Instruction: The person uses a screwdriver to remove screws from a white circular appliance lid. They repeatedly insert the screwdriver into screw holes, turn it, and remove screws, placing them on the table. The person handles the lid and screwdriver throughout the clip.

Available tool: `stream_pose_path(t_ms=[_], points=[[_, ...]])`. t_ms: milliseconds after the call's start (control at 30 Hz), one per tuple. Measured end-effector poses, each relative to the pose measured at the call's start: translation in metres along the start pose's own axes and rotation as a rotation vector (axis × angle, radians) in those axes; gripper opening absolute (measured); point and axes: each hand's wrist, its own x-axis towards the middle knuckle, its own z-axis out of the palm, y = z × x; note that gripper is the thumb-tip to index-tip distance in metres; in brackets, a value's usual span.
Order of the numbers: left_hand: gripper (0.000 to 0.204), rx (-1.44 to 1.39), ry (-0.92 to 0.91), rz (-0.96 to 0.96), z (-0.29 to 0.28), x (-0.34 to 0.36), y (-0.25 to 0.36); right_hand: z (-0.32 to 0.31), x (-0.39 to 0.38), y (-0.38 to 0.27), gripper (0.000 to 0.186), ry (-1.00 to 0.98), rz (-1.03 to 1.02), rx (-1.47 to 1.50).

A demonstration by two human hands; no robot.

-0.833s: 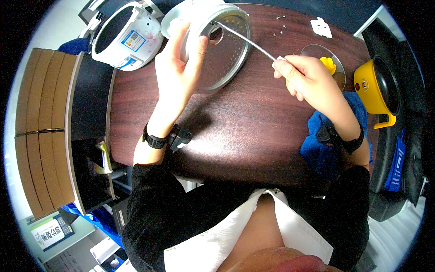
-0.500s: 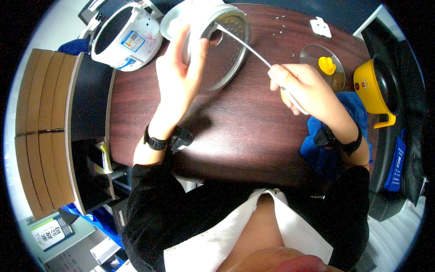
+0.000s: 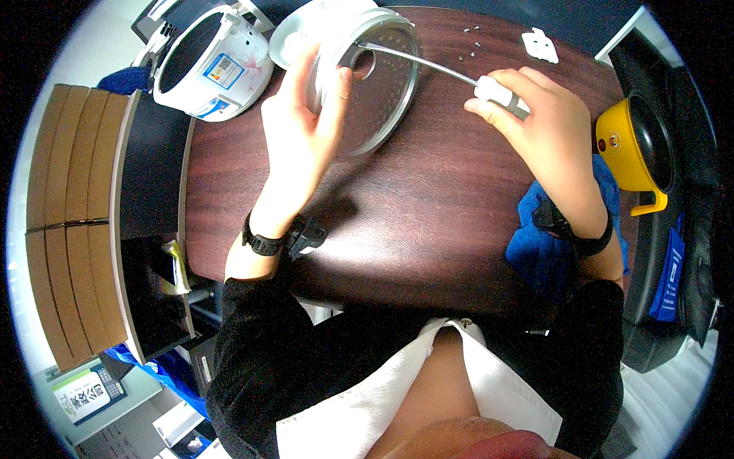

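A round white rice cooker lid (image 3: 391, 107), its perforated metal inner side turned to the right, stands tilted on the table. My left hand (image 3: 300, 130) grips it from the left, thumb at the rim and fingers behind. My right hand (image 3: 552, 122) is closed round the white and grey handle of a screwdriver (image 3: 428, 63). Its long thin shaft runs left to the middle of the lid, with the tip at the central opening; whether it sits in a screw cannot be seen. Several small screws (image 3: 472, 54) lie on the table beyond the shaft.
A white rice cooker body (image 3: 256, 73) stands at the far left. A white plastic plate (image 3: 540, 46) lies at the back right. At the right are a yellow pot (image 3: 623, 145) and a blue cloth (image 3: 527, 245). The dark wooden table (image 3: 413, 206) fills the middle; cardboard boxes (image 3: 65, 161) stand left.
My right hand has moved up and to the right, regripping the screwdriver by its handle, which now sits higher. It now covers the glass lid with the yellow knob. My left hand stays put.
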Motion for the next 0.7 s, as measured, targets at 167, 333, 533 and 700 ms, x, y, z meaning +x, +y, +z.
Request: stream_pose_path(t_ms=[167, 333, 533, 700], points=[[0.038, 0.031, 0.038, 0.048, 0.0, 0.002, -0.007, 0.006, -0.001, 0.001, 0.036, -0.405, 0.265, 0.475], [0.037, 0.029, 0.045, 0.056, 0.001, 0.002, -0.008, 0.008, -0.004, -0.005, 0.048, -0.613, 0.51, 0.984], [0.037, 0.018, 0.032, 0.035, 0.0, 0.001, -0.006, 0.006, -0.005, -0.009, 0.051, -0.725, 0.54, 1.141], [0.038, 0.024, 0.038, 0.056, 0.001, 0.001, -0.008, 0.007, -0.004, -0.01, 0.048, -0.73, 0.528, 1.123]])
